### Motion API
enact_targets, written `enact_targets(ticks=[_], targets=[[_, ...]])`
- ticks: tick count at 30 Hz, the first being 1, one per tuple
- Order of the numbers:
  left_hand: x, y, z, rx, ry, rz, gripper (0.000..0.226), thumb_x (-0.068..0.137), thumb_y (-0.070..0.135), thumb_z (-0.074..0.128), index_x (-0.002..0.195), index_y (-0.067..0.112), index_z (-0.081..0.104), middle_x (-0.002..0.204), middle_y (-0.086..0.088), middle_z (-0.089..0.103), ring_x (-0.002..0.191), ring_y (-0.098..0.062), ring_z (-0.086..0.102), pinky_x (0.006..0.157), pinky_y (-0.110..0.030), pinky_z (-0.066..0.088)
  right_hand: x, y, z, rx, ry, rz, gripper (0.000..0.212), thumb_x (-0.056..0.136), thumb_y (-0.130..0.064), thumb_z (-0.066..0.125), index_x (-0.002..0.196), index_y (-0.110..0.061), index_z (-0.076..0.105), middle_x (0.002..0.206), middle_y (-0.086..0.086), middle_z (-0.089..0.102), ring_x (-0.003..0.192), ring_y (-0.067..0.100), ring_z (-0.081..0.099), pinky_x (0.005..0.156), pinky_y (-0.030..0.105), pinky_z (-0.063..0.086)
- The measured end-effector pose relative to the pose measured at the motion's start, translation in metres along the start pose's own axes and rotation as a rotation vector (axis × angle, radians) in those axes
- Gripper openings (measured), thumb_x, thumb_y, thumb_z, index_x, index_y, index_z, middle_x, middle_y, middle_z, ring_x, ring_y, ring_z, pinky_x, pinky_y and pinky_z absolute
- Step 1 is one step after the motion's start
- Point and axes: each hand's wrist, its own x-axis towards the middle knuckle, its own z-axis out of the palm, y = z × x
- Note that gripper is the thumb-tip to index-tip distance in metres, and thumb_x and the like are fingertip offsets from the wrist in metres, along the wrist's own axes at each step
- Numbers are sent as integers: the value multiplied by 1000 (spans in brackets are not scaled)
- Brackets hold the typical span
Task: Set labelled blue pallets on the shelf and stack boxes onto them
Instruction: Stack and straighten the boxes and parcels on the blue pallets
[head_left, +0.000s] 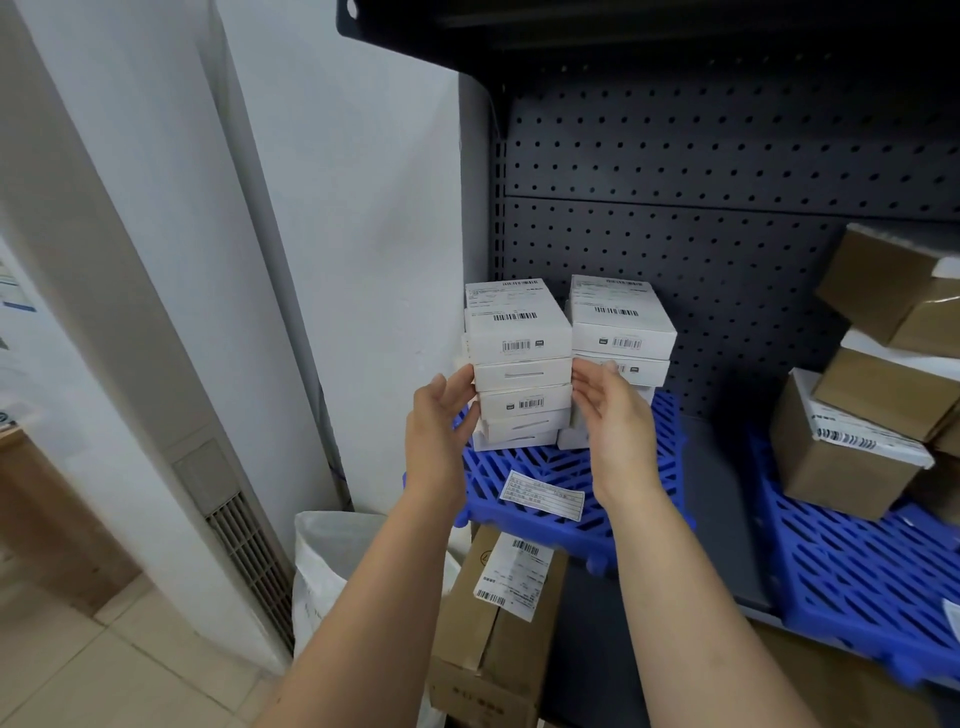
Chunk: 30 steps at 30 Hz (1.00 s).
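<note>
Dark pegboard (727, 156) backs the shelf (722, 493), and the blue pallet (545, 462) with its paper label (542, 494) lies at the left end of it. My left hand (441, 415) and right hand (610, 415) flank the left stack (519, 364) of white boxes. The fingers are straight and press its sides, I think to square it. The right stack (621, 332) stands just beside and crowds my right fingers (587, 379). Brown cartons (852, 467) fill the second pallet (857, 587), well apart.
</note>
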Motion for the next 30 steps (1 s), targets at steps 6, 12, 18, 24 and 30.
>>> enact_targets(ticks=[6, 12, 18, 24, 30], targets=[[-8, -3, 3, -27, 38, 45, 46, 103, 27, 24, 118, 19, 67, 116, 5, 71, 116, -13, 60, 104, -29, 42, 3, 2, -5, -35, -63, 14, 40, 105, -35, 31, 112, -18, 67, 113, -4, 70, 109, 4, 62, 102, 25, 44], [-5, -5, -4, -83, 57, 58, 45, 103, 27, 27, 106, 17, 70, 113, 0, 72, 112, -13, 63, 103, -33, 46, -3, 8, -13, -42, 168, -20, 34, 102, -23, 39, 97, -13, 71, 96, 2, 74, 94, 14, 69, 89, 27, 52], [-7, -15, -4, -47, 110, 18, 44, 103, 24, 25, 113, 12, 66, 108, 0, 73, 109, -14, 65, 104, -36, 47, -3, 23, -22, -47, 154, 151, 38, 103, -26, 35, 94, -11, 69, 101, 9, 72, 95, 18, 69, 90, 31, 53], [-9, -20, 1, -56, 110, 13, 44, 103, 22, 25, 116, 11, 66, 110, 1, 73, 112, -11, 63, 104, -31, 45, -8, 27, -21, -5, 95, 175, 43, 104, -36, 32, 103, -11, 67, 109, 8, 70, 103, 16, 66, 96, 29, 49], [-12, -27, -4, -83, 97, -34, 46, 104, 28, 26, 113, 13, 69, 112, 0, 72, 112, -17, 64, 100, -31, 48, -6, 25, -27, 62, 72, 215, 56, 103, -45, 29, 112, -4, 66, 110, 9, 70, 105, 16, 66, 101, 33, 48]])
